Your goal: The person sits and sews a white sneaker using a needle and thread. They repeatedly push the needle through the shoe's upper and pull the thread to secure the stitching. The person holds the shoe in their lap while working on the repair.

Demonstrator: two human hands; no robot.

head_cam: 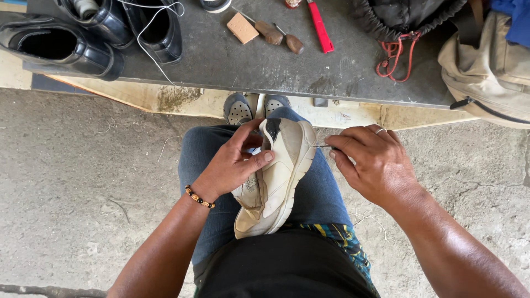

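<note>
We see left hand (234,165) clamped on beige leather sneaker (279,176) in lap, right hand (375,163) at 3 o'clock pinching thin metal needle (322,145), black leather shoes (61,47) on grey counter (309,72) at 11 o'clock

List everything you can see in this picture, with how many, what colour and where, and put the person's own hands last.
beige sneaker: one, cream, on the lap, sole turned to the person's right
black dress shoes: at least three, black, far left of the bench
white thread: one strand, white, over the black shoes
tan block: one, tan, middle of the bench
wooden-handled tools: two, brown, beside the block
red tool: one, red, right of those tools
black bag: one, black with red cord, far right of the bench
beige bag: one, beige, right edge
bench: one, dark grey, ahead
left hand: grips the sneaker's upper; beaded bracelet
right hand: pinches a thin needle-like tool at the sole; ring
</note>
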